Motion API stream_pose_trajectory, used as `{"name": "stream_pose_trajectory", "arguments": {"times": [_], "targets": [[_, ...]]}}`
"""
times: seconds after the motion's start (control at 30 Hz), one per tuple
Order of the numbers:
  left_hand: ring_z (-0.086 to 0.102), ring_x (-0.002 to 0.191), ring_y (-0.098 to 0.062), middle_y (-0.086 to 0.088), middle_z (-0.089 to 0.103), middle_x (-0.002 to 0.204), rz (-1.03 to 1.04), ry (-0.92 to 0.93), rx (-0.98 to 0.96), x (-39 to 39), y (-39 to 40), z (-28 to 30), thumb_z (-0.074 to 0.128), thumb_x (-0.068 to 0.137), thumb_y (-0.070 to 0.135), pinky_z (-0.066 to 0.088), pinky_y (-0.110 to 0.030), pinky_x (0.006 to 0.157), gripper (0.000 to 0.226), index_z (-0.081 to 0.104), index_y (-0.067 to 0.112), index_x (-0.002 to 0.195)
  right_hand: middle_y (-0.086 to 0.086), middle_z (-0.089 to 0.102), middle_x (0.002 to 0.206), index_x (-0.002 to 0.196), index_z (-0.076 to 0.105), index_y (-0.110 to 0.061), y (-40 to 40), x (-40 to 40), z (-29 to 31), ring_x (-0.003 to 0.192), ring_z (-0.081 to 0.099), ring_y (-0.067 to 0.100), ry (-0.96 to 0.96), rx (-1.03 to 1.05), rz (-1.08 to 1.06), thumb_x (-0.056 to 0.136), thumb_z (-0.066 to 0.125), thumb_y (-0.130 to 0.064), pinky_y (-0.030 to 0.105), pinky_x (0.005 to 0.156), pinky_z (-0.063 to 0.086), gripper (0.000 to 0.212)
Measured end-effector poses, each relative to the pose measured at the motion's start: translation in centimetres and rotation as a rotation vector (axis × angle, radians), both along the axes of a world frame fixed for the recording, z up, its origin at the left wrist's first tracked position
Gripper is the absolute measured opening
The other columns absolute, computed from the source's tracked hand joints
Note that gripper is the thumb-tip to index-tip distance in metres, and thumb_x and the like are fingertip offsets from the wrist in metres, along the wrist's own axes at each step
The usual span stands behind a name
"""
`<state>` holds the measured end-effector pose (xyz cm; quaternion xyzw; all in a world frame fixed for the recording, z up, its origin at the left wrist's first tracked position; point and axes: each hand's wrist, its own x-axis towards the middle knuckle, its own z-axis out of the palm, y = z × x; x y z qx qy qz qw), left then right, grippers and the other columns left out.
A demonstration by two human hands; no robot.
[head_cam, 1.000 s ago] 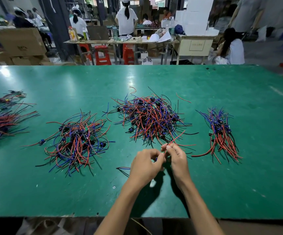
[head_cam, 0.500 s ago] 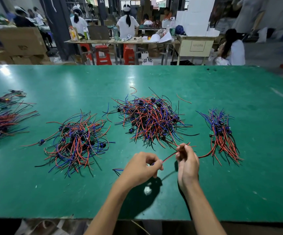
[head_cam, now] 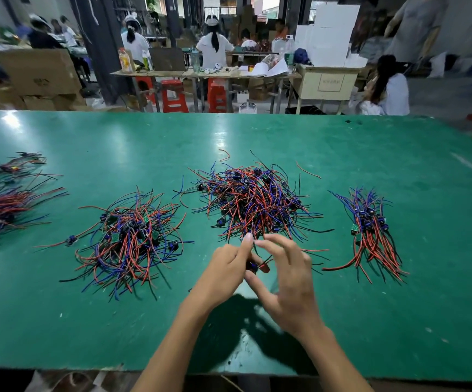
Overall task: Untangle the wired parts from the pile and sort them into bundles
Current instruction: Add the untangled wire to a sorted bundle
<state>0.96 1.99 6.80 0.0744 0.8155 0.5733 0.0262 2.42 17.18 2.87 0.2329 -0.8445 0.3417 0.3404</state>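
A busy workshop with people seated at far benches lies behind a wide green matte surface [head_cam: 257,131] that carries several heaps of red, blue and black wiring. Near its front edge the left hand [head_cam: 223,274] has its fingers curled round a small dark wired part with red and blue leads [head_cam: 253,266], held up just in front of the big tangled central pile of wires [head_cam: 253,200], probably so that its leads can be freed and straightened clear of the others. The right hand [head_cam: 288,281] hovers close beside it with fingers spread apart, gripping nothing I can make out. To the right lies a tidy combed bundle of wired parts [head_cam: 370,233], leads roughly aligned, likely the sorted lot; a looser tangled heap of wires [head_cam: 131,236] sits to the left.
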Motion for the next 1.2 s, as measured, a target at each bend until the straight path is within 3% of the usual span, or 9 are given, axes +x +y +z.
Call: {"name": "stream_pose_trajectory", "arguments": {"times": [0.07,0.2,0.3,0.37,0.47,0.57,0.83,1.07,1.2], "targets": [[0.042,0.044,-0.009,0.004,0.056,0.05,0.006,-0.028,0.083,0.0,0.0,0.0,0.027,0.102,0.058,0.031,-0.019,0.047,0.072,0.079,0.02,0.07,-0.014,0.063,0.122,0.141,0.053,-0.026,0.2,-0.5,0.9,0.114,0.058,0.004,-0.124,0.066,0.096,0.092,0.069,-0.043,0.027,0.102,0.037,0.054],[0.042,0.045,-0.014,0.005,0.053,0.044,-0.061,0.006,0.002,0.0,-0.9,0.3,0.037,0.102,0.054,0.036,-0.023,0.051,0.066,0.079,0.009,0.078,-0.022,0.069,0.106,0.126,0.062,-0.034,1.3,-1.5,1.4,0.087,0.055,-0.008,-0.199,0.081,0.101,0.086,0.07,-0.056,0.029,0.091,0.037,0.047],[0.044,0.044,-0.005,0.008,0.056,0.045,-0.093,-0.017,-0.064,0.1,-1.6,0.2,0.046,0.105,0.046,0.034,-0.013,0.05,0.051,0.08,0.011,0.088,-0.025,0.068,0.106,0.117,0.066,-0.034,1.7,-2.0,1.0,0.091,0.052,-0.014,-0.218,0.077,0.155,0.082,0.076,-0.054,0.024,0.086,0.032,0.041],[0.044,0.045,-0.005,0.005,0.055,0.049,-0.12,-0.068,-0.101,0.2,-1.8,0.0,0.053,0.102,0.046,0.033,-0.015,0.048,0.042,0.079,0.016,0.089,-0.023,0.069,0.106,0.114,0.067,-0.031,1.9,-2.3,0.4,0.096,0.056,-0.008,-0.259,0.048,0.216,0.083,0.076,-0.051,0.026,0.086,0.04,0.038],[0.06,0.056,-0.004,0.0,0.073,0.072,-0.183,-0.127,-0.103,0.5,-2.1,-0.5,0.071,0.092,0.038,0.047,-0.016,0.059,0.023,0.078,0.017,0.097,-0.016,0.069,0.105,0.113,0.069,-0.025,2.4,-2.4,-0.6,0.097,0.059,0.001,-0.267,0.088,0.239,0.089,0.067,-0.05,0.031,0.087,0.049,0.034],[0.072,0.071,-0.009,0.001,0.078,0.084,-0.156,-0.117,-0.153,0.8,-2.3,-1.1,0.083,0.082,0.036,0.057,-0.024,0.07,0.03,0.077,0.021,0.107,-0.017,0.067,0.1,0.11,0.071,-0.028,3.4,-2.3,-1.2,0.097,0.06,0.001,-0.304,0.083,0.185,0.087,0.069,-0.051,0.028,0.088,0.048,0.033],[0.056,0.062,0.005,0.02,0.072,0.072,0.014,0.117,-0.218,0.6,-2.6,-3.3,0.078,0.087,0.029,0.038,-0.012,0.059,0.004,0.081,0.032,0.087,-0.025,0.065,0.092,0.105,0.074,-0.035,4.5,-2.1,-1.8,0.093,0.059,-0.001,-0.385,0.046,0.163,0.086,0.072,-0.055,0.017,0.082,0.042,0.028],[0.054,0.089,-0.001,0.028,0.068,0.084,0.196,0.278,-0.282,1.4,-1.7,-6.2,0.076,0.086,0.036,0.046,-0.043,0.082,0.004,0.075,0.039,0.086,-0.02,0.067,0.088,0.097,0.072,-0.032,4.0,-0.8,-2.7,0.08,0.053,0.006,-0.251,0.172,-0.002,0.094,0.07,-0.033,0.026,0.075,0.036,0.003],[0.056,0.09,-0.004,0.022,0.068,0.085,0.164,0.318,-0.249,1.3,-1.7,-6.4,0.081,0.08,0.036,0.044,-0.045,0.084,0.011,0.074,0.041,0.087,-0.019,0.066,0.091,0.096,0.067,-0.031,3.8,-0.6,-2.6,0.082,0.055,0.009,-0.216,0.236,-0.039,0.097,0.065,-0.032,0.028,0.076,0.035,0.003]]}}
